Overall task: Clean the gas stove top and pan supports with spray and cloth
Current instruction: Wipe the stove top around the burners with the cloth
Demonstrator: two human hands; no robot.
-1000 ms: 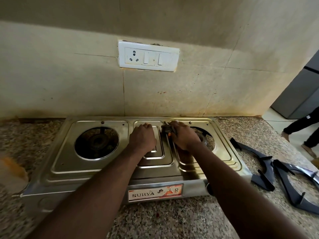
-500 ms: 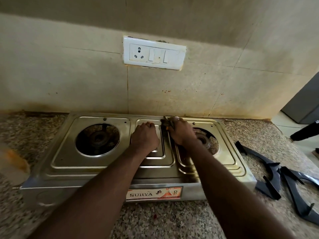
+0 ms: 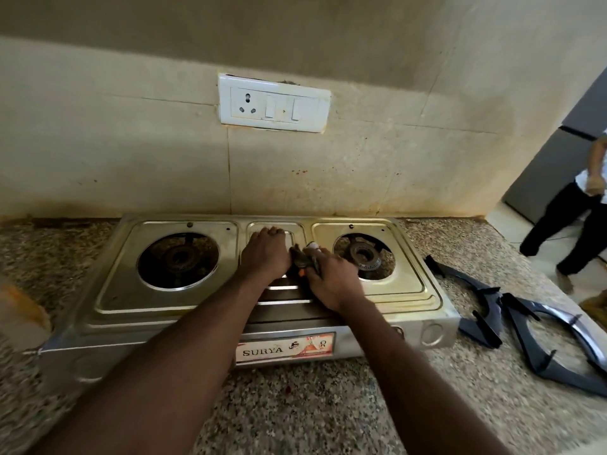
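A steel two-burner gas stove (image 3: 170, 310) stands on the granite counter with its burners bare. My left hand (image 3: 266, 254) rests palm down on the raised middle panel of the stove top. Just right of it, my right hand (image 3: 331, 277) grips a small dark cloth (image 3: 302, 259) and presses it on the ridge between the middle panel and the right burner (image 3: 363, 256). Most of the cloth is hidden under my fingers. Two dark pan supports (image 3: 545, 336) lie on the counter to the right of the stove.
A white socket and switch plate (image 3: 274, 106) sits on the stained wall above. A blurred pale and orange object (image 3: 19, 310) stands at the left edge. A person (image 3: 578, 218) stands on the floor at far right. Speckled counter (image 3: 295, 412) runs in front.
My right hand with the cloth has slid toward me along the ridge from the stove's back edge. My left hand stays on the middle panel. The person at right has stepped further into view.
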